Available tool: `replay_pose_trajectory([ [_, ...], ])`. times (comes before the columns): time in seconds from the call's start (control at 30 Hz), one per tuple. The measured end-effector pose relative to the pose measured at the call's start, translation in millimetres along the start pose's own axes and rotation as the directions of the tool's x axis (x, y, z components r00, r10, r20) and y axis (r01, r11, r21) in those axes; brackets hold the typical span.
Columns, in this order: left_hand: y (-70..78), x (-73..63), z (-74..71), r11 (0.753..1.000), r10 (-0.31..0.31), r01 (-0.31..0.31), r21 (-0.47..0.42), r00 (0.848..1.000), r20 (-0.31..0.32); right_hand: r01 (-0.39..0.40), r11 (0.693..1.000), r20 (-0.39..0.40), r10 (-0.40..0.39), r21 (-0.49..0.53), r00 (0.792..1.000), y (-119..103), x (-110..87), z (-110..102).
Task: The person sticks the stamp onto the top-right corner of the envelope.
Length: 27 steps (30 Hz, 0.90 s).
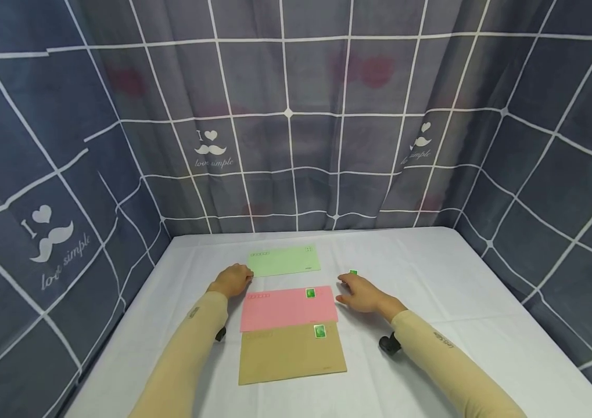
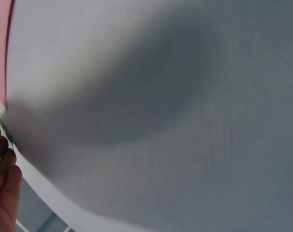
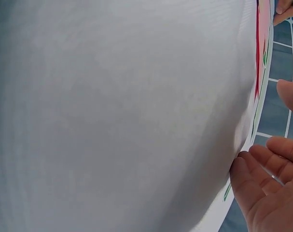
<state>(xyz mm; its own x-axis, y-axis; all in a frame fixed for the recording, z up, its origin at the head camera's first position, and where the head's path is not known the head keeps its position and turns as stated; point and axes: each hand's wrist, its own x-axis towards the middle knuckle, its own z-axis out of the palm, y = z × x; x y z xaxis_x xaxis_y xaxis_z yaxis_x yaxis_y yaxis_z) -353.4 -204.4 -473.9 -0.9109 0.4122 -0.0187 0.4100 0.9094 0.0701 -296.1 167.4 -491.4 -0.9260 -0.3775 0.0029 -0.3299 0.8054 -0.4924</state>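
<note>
At the back lies a light green envelope [image 1: 285, 261] with printed boxes and a small pale square mark at its upper right. My left hand [image 1: 232, 280] rests at its lower left corner, fingertips touching the edge. Just beyond my right hand [image 1: 363, 293] a small green stamp [image 1: 353, 271] shows on the white cloth, partly hidden by the fingers. In the right wrist view those fingers [image 3: 255, 183] extend toward the stamp, thumb apart, nothing held. Nearer are a pink envelope [image 1: 287, 310] and a brown envelope [image 1: 290, 354], each bearing a green stamp.
A white cloth [image 1: 431, 261] covers the table. Dark grid-patterned curtains [image 1: 316, 145] with white lettering stand behind it and on both sides. The pink envelope meets the top edge of the brown one. Black wrist cameras [image 1: 390, 344] sit under the sleeves.
</note>
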Motion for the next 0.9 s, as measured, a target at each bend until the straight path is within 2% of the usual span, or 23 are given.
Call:
replay_pose_trajectory([
  [0.23, 0.2, 1.5, 6.9, 0.999, 0.009, -0.010, -0.050, 1.000, -0.017, -0.001, 1.000, 0.014, 0.001, 0.009, 1.000, -2.6, 0.3, -1.4],
  [0.33, 1.8, 1.0, 6.1, 0.999, 0.034, -0.035, -0.017, 0.999, -0.038, -0.014, 1.000, 0.008, 0.014, 0.006, 1.000, -2.4, 0.4, -2.3],
  [0.57, 2.9, -0.5, 6.6, 0.999, -0.016, 0.016, -0.027, 1.000, 0.006, -0.005, 1.000, -0.010, 0.005, 0.024, 1.000, 0.9, 3.6, -3.4],
  [0.9, 10.0, -7.2, 4.4, 1.000, -0.005, 0.006, -0.014, 1.000, 0.024, -0.022, 0.999, -0.067, 0.025, 0.045, 0.997, 4.9, 7.8, -3.1],
])
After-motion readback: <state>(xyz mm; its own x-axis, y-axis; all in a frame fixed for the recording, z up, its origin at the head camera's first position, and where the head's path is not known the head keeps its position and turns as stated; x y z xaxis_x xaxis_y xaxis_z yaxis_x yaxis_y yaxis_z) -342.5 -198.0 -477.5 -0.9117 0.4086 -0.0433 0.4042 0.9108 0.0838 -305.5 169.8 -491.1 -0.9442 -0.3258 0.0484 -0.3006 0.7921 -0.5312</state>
